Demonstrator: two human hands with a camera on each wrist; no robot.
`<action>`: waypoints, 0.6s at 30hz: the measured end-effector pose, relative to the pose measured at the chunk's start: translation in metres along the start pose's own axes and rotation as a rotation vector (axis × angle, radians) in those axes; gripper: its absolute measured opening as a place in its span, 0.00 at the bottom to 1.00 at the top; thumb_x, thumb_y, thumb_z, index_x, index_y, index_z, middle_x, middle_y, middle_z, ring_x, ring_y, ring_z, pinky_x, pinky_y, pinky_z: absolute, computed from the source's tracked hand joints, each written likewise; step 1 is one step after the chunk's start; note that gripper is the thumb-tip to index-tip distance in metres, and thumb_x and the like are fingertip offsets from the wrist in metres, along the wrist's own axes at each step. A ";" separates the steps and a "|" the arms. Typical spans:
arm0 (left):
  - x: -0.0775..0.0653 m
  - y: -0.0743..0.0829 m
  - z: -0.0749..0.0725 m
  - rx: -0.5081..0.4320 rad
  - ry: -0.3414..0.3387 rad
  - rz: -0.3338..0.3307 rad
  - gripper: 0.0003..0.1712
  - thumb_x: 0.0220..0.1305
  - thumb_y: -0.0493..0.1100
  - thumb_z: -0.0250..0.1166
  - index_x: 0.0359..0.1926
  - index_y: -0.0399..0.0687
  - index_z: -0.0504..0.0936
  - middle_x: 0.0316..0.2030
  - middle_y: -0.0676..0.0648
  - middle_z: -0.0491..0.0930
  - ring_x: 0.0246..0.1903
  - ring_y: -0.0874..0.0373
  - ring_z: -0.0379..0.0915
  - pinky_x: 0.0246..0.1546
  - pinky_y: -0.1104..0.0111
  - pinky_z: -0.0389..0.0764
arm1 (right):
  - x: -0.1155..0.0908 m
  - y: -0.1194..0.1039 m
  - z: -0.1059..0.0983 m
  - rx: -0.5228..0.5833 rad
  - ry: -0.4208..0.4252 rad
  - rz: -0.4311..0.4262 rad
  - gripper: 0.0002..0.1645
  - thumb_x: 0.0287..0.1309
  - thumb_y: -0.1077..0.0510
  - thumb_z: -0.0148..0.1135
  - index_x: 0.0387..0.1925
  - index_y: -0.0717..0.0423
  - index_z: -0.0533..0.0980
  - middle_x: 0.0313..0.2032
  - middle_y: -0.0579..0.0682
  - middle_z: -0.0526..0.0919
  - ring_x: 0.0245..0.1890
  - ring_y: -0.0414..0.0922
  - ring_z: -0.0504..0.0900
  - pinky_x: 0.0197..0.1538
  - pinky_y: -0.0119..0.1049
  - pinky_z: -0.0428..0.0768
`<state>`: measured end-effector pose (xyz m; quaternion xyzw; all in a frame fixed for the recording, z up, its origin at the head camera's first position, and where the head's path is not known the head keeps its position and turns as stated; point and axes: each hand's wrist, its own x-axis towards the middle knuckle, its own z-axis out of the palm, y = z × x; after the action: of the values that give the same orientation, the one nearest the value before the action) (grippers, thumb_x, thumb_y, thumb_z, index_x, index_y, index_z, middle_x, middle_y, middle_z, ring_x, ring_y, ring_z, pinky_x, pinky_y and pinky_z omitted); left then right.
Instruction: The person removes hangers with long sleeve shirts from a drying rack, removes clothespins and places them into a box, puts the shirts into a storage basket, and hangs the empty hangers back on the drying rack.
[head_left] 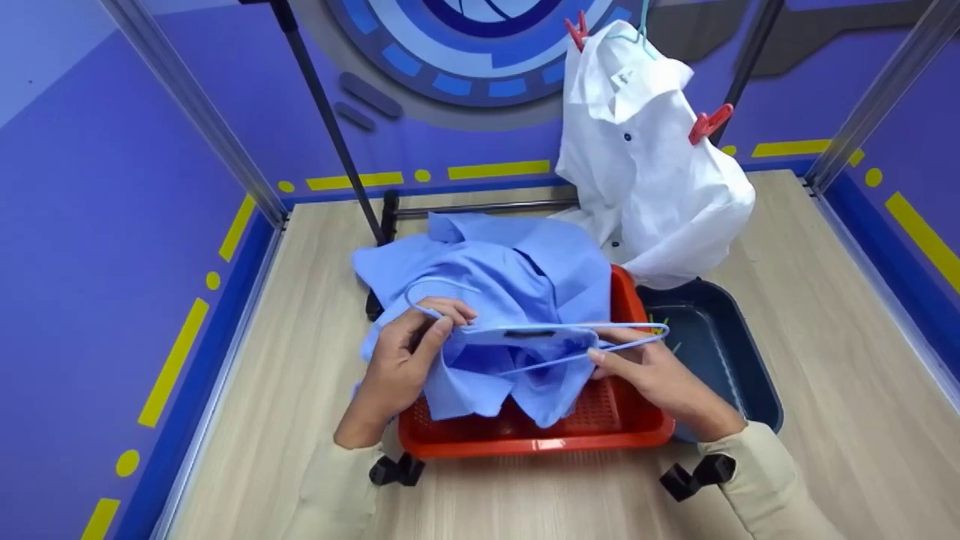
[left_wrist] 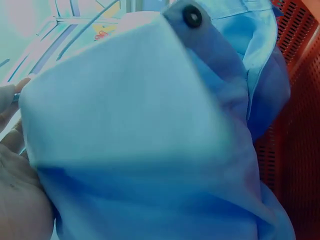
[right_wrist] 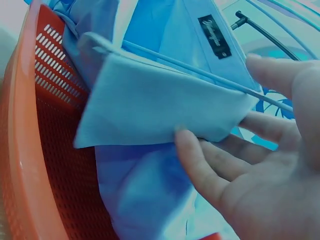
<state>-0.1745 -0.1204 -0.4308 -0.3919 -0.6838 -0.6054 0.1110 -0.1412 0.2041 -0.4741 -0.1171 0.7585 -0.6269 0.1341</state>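
Observation:
A blue collared shirt [head_left: 487, 262] lies heaped over a red basket [head_left: 540, 446], its collar opening turned toward me. A light-blue wire hanger [head_left: 630, 328] runs through the neck opening; one end sticks out to the right. At the collar's left side, my left hand [head_left: 401, 364] pinches the cloth close to the hanger wire. My right hand [head_left: 660, 371] holds the other side of the collar, thumb in front and fingers behind. In the right wrist view, a black label [right_wrist: 215, 37] shows inside the neck, and the wire crosses above the collar flap [right_wrist: 150, 105].
Behind the basket, a white shirt [head_left: 637, 165] hangs with red clothespins [head_left: 710, 124] on it. A dark blue tub [head_left: 712, 345] stands at the basket's right, small clips inside. Black rack poles [head_left: 326, 112] rise at the back. Patterned walls [head_left: 75, 285] enclose the wooden surface [head_left: 255, 390].

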 end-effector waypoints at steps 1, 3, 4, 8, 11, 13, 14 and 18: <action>0.000 -0.001 0.000 0.011 0.007 -0.001 0.13 0.68 0.25 0.48 0.43 0.39 0.78 0.44 0.41 0.81 0.50 0.50 0.76 0.53 0.70 0.74 | 0.000 0.000 0.000 -0.010 -0.014 0.009 0.25 0.68 0.54 0.55 0.64 0.53 0.70 0.57 0.60 0.75 0.43 0.47 0.84 0.53 0.35 0.80; -0.001 -0.002 0.001 0.027 0.015 -0.004 0.13 0.68 0.25 0.48 0.43 0.39 0.78 0.43 0.42 0.81 0.49 0.51 0.77 0.52 0.70 0.74 | -0.001 0.001 -0.002 -0.009 -0.036 0.017 0.24 0.69 0.52 0.54 0.64 0.50 0.71 0.59 0.59 0.75 0.45 0.48 0.84 0.54 0.35 0.80; -0.001 -0.003 0.001 0.029 0.018 -0.004 0.13 0.68 0.25 0.48 0.43 0.39 0.77 0.43 0.42 0.81 0.49 0.51 0.77 0.51 0.70 0.74 | -0.001 0.000 -0.003 0.000 -0.043 0.013 0.23 0.69 0.52 0.53 0.64 0.50 0.71 0.59 0.58 0.76 0.47 0.49 0.84 0.54 0.35 0.80; -0.001 -0.004 0.003 0.036 0.015 0.004 0.13 0.68 0.25 0.48 0.43 0.38 0.77 0.42 0.42 0.81 0.48 0.51 0.77 0.53 0.69 0.75 | -0.002 -0.001 -0.010 0.065 -0.026 -0.008 0.22 0.68 0.56 0.54 0.61 0.58 0.73 0.56 0.57 0.79 0.49 0.48 0.84 0.52 0.37 0.81; -0.001 -0.004 0.004 0.037 0.014 0.007 0.13 0.68 0.25 0.48 0.43 0.39 0.77 0.42 0.42 0.81 0.48 0.51 0.78 0.53 0.69 0.75 | -0.005 -0.002 -0.017 0.058 0.007 -0.016 0.20 0.66 0.58 0.58 0.57 0.62 0.75 0.51 0.57 0.83 0.45 0.46 0.84 0.50 0.37 0.82; -0.001 -0.005 0.005 0.038 0.018 -0.003 0.13 0.68 0.25 0.49 0.43 0.40 0.78 0.41 0.43 0.81 0.47 0.51 0.78 0.53 0.69 0.76 | -0.007 -0.004 -0.021 0.039 0.010 -0.021 0.19 0.65 0.59 0.59 0.55 0.62 0.76 0.49 0.58 0.83 0.43 0.45 0.84 0.48 0.37 0.83; -0.001 -0.004 0.005 0.039 0.022 -0.010 0.13 0.69 0.26 0.49 0.43 0.40 0.78 0.41 0.43 0.81 0.47 0.52 0.78 0.52 0.69 0.76 | -0.007 -0.004 -0.023 0.032 0.006 -0.022 0.19 0.65 0.59 0.59 0.55 0.62 0.76 0.49 0.60 0.82 0.43 0.45 0.84 0.48 0.38 0.83; 0.000 -0.005 0.008 0.023 0.034 -0.025 0.12 0.69 0.26 0.49 0.42 0.41 0.78 0.39 0.43 0.81 0.45 0.52 0.79 0.51 0.68 0.77 | -0.008 -0.006 -0.027 0.034 -0.028 -0.062 0.18 0.64 0.62 0.59 0.54 0.63 0.76 0.53 0.61 0.80 0.45 0.50 0.84 0.46 0.42 0.84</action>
<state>-0.1754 -0.1130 -0.4359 -0.3718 -0.6936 -0.6053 0.1193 -0.1431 0.2302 -0.4625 -0.1473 0.7418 -0.6418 0.1271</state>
